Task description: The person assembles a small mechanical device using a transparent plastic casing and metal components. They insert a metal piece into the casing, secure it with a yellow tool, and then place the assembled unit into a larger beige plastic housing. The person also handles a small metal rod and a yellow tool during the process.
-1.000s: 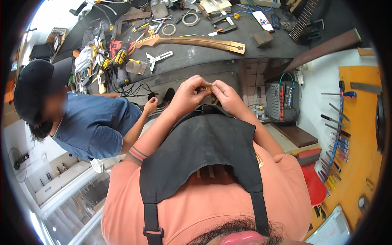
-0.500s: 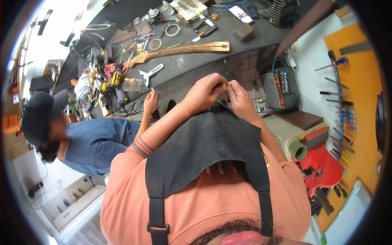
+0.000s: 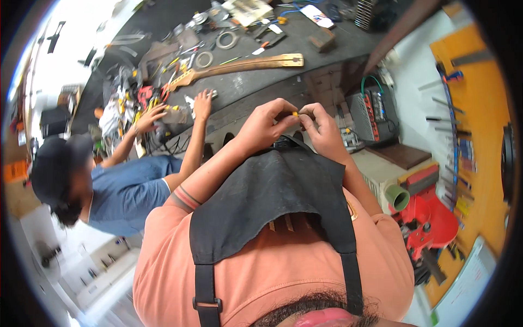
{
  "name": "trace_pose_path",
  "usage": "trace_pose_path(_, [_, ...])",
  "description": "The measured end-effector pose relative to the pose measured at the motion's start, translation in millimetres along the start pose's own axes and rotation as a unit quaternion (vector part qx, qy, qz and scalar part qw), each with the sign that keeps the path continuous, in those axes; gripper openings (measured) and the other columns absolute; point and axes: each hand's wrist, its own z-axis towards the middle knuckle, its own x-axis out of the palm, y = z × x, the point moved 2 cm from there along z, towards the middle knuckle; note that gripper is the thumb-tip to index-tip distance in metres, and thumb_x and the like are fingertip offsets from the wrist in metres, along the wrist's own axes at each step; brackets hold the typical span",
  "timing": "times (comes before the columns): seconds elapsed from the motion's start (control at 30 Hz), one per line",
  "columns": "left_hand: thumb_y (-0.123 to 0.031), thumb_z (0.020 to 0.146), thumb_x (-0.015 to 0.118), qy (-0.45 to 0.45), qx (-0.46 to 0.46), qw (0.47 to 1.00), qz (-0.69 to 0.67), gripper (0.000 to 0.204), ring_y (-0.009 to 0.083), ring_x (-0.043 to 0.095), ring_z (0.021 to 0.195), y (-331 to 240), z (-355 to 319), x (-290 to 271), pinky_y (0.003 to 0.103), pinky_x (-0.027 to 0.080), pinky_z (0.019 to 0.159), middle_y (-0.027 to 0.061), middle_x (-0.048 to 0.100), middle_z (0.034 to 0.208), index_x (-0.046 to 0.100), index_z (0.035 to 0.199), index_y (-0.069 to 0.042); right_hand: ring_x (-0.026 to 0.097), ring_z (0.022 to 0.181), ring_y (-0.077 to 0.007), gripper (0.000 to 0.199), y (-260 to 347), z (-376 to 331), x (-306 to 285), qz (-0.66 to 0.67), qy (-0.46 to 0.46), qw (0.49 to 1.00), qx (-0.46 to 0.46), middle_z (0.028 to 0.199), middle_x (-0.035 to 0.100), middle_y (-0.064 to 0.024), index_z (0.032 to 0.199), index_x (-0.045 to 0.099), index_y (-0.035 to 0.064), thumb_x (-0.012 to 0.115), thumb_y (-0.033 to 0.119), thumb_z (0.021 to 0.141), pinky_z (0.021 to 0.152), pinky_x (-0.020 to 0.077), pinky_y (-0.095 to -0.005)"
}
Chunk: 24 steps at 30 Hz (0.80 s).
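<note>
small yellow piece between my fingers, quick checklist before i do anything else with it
1. Small yellow piece pinched in the left hand fingertips: ok.
2. Right hand meeting it from the other side: ok.
3. What the piece is or its condition: cannot tell, too small.
4. Both hands above the black apron, off the workbench: ok.
5. Co-worker's hands on the bench, apart from yours: ok.

white card (image 3: 317, 15) on bench, far end
</note>
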Motion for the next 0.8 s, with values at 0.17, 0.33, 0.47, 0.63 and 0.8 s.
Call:
trace_pose_path(0.17, [-0.008, 0.094, 0.078, -0.100, 0.054, 0.993, 0.022, 0.019, 0.0292, 0.070, 0.093, 29, -32, -21, 0.040, 0.055, 0.084, 0.0134, 0.069, 0.100, 0.071, 0.110, -0.004, 0.064, 0.073, -0.0188, 0.017, -9, 25, 48, -0.011, 0.101, 0.995, 0.014, 0.086, 0.067, -0.0099, 0.111, 0.061, 0.0049, 0.058, 0.022, 0.112, 0.069, 0.0515, -0.0348])
trace_pose_path(0.33, [-0.008, 0.092, 0.078, -0.192, 0.056, 0.978, 0.052, 0.019, 0.0288, 0.069, 0.088, 69, -102, -44, 0.038, 0.055, 0.080, 0.0117, 0.067, 0.097, 0.070, 0.108, -0.003, 0.062, 0.078, -0.0233, 0.019, -12, 34, 109, -0.089, 0.248, 0.965, 0.006, 0.086, 0.063, -0.0125, 0.106, 0.062, 0.0029, 0.058, 0.021, 0.111, 0.074, 0.0508, -0.0378])
trace_pose_path(0.47, [-0.021, 0.103, 0.073, -0.255, -0.108, 0.945, -0.171, 0.022, 0.0169, 0.070, 0.088, 98, -176, -46, 0.035, 0.055, 0.081, 0.0105, 0.074, 0.094, 0.069, 0.106, 0.000, 0.065, 0.084, -0.0352, 0.018, 14, 23, 168, -0.169, 0.338, 0.924, -0.064, 0.090, 0.064, -0.0185, 0.103, 0.062, 0.0013, 0.059, 0.018, 0.109, 0.079, 0.0516, -0.0414])
trace_pose_path(0.63, [-0.019, 0.101, 0.073, -0.354, -0.101, 0.912, -0.182, 0.020, 0.0147, 0.068, 0.089, 136, -279, -47, 0.034, 0.055, 0.082, 0.0083, 0.073, 0.095, 0.068, 0.106, 0.000, 0.068, 0.095, -0.0446, 0.026, 27, -4, 263, -0.273, 0.484, 0.827, -0.087, 0.099, 0.070, -0.0249, 0.105, 0.065, 0.0001, 0.059, 0.026, 0.107, 0.084, 0.0517, -0.0504])
trace_pose_path(0.8, [-0.015, 0.097, 0.076, -0.434, -0.139, 0.852, -0.258, 0.018, 0.0141, 0.066, 0.088, 180, -412, -28, 0.034, 0.054, 0.081, 0.0067, 0.070, 0.095, 0.067, 0.105, -0.002, 0.067, 0.100, -0.0494, 0.035, 46, -64, 392, -0.344, 0.647, 0.670, -0.120, 0.099, 0.071, -0.0293, 0.104, 0.066, -0.0025, 0.057, 0.031, 0.106, 0.089, 0.0510, -0.0536])
